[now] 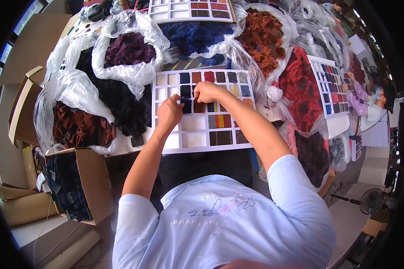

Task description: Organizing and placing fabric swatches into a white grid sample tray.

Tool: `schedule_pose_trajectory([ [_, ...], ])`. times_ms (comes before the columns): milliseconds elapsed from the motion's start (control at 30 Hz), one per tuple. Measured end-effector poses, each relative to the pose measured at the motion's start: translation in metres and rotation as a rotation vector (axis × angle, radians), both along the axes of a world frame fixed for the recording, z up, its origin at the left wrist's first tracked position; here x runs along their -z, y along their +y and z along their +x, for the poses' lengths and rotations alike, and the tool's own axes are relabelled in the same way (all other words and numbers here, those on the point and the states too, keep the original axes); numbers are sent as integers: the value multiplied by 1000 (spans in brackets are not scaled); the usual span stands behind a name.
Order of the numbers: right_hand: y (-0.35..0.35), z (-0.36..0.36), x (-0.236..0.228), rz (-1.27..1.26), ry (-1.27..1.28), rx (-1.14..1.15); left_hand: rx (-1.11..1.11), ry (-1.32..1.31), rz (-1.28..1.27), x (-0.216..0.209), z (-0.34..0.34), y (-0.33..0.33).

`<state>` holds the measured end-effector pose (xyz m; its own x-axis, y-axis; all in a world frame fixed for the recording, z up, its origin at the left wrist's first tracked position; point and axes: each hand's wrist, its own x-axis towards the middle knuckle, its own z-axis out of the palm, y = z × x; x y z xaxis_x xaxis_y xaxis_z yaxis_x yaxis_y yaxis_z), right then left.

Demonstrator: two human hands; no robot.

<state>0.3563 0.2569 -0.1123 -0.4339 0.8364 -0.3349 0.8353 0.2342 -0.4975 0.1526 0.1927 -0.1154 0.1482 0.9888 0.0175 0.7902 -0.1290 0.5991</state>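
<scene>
A white sample tray (pixel 194 123) with a grid of square compartments lies on the table in front of me. Colored swatches fill many of its compartments, and several on the left are bare white. My left hand (pixel 169 111) rests over the tray's left part, fingers pinched together beside a dark blue swatch (pixel 186 106). Just to its right, my right hand (pixel 207 92) is closed, its fingertips pointing down above a brown swatch (pixel 199 107). What either hand's fingertips hold, if anything, is hidden or too small to make out.
Plastic bags around the tray hold swatches: purple (pixel 129 49), dark blue (pixel 195 36), rust orange (pixel 261 40) and red (pixel 296 85). More sample trays stand behind (pixel 191 11) and to the right (pixel 328 85). A cardboard box (pixel 94 184) of dark pieces is at lower left. People work far right.
</scene>
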Motion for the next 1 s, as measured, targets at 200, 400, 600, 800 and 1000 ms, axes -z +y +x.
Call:
schedule_pose_trajectory([
  [200,-51,-12,-11,253,19,-101,338,34,-88,-22,-37,3],
  [400,-76,-4,-16,512,-40,-167,602,150,79,-23,-25,24],
  [600,-75,-18,2,635,-40,-12,733,258,90,-37,-16,48],
  [800,-62,-4,10,496,305,123,784,303,29,-37,-35,65],
  [1000,-109,204,-13,743,235,991,188,104,-20,-62,-61,-2],
])
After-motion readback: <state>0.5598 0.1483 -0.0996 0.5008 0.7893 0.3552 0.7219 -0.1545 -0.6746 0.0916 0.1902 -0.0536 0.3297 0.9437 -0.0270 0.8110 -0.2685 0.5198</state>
